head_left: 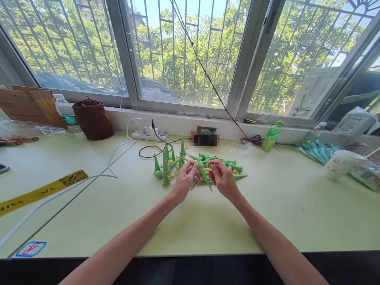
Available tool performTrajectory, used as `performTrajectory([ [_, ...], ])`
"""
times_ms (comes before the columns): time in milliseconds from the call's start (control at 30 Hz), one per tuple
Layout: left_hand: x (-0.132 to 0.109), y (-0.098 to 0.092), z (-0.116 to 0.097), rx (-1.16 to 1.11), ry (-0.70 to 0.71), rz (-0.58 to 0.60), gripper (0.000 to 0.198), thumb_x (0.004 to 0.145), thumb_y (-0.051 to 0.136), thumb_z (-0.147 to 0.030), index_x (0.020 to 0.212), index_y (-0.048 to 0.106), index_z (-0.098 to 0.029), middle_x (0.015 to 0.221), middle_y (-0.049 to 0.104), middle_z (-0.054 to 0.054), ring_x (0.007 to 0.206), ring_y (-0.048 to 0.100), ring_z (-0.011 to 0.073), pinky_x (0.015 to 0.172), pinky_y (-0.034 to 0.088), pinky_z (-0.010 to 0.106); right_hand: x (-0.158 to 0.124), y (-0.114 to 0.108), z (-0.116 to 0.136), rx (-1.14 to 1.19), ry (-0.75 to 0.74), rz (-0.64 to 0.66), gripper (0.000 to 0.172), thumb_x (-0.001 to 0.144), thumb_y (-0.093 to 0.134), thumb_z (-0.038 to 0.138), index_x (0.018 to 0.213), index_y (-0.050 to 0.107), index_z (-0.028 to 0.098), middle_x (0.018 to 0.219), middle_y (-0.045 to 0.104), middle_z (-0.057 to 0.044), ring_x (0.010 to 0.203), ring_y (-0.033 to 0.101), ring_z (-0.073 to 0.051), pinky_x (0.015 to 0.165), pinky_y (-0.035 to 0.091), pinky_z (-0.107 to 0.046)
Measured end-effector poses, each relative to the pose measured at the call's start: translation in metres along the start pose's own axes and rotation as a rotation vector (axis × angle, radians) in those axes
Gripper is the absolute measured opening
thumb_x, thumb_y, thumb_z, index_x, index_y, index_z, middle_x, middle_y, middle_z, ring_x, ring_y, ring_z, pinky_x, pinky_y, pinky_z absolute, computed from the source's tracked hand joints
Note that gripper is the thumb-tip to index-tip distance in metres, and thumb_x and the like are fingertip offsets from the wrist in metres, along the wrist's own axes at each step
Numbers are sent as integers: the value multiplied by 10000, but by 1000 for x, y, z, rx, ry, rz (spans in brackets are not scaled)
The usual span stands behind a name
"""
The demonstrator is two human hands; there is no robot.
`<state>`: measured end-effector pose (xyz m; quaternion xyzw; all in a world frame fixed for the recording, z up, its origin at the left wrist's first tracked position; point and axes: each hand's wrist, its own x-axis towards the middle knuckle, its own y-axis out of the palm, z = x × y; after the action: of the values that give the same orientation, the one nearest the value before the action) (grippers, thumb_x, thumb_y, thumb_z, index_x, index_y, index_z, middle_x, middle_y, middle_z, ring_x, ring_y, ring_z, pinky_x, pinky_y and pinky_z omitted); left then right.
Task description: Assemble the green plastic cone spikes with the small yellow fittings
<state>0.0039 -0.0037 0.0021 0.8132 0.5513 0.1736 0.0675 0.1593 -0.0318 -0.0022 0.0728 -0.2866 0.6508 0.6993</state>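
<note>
Both my hands meet over a heap of green cone-shaped plastic spikes [225,164] on the pale green table [190,221]. My left hand [185,179] is closed round one green spike [204,176], which points down and to the right. My right hand [222,180] pinches something small beside that spike; I cannot make out what. Several assembled spikes [164,168] stand upright just left of my hands. Small yellow parts [236,171] lie among the loose green ones.
A white power strip [148,134] with cables lies by the window sill. A brown pot [92,118] and water bottle [65,111] stand at the back left, a green bottle [271,136] at the back right. A paper cup [341,164] and teal packets [317,152] lie far right. A yellow strip [41,192] crosses the left.
</note>
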Motion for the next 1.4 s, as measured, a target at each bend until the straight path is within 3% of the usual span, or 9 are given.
performTrajectory([
  [333,-2,0,0,7,-32,31,321,804,666,-452,794,509,-172,632,501,-37,487,448,62,412,361,182,0,1,1,-53,5,19,269,953,440,437,962,577,206,629,546,1,503,482,-128,484,386,-244],
  [667,1,-2,4,200,102,-13,333,827,621,-500,829,482,-198,518,484,-59,400,422,69,376,313,184,-1,0,3,-17,2,4,294,953,430,470,900,558,210,596,508,9,482,464,-130,471,381,-252],
  [1067,1,-3,8,283,162,19,307,854,587,-487,855,463,-206,562,460,-54,455,446,77,378,311,173,-1,1,3,3,9,8,283,948,447,464,898,563,210,591,503,9,494,468,-129,472,381,-246],
  [1200,0,-3,7,299,175,19,292,845,599,-469,848,487,-199,628,483,-36,481,459,72,398,338,170,-1,1,3,4,14,12,284,946,452,465,898,563,209,593,505,10,491,468,-127,473,385,-246],
  [1400,-3,-1,5,340,228,-10,259,831,619,-421,825,514,-184,991,556,51,572,488,63,436,388,172,0,1,2,-2,12,10,299,946,444,480,900,567,211,584,492,16,488,470,-129,467,378,-246],
])
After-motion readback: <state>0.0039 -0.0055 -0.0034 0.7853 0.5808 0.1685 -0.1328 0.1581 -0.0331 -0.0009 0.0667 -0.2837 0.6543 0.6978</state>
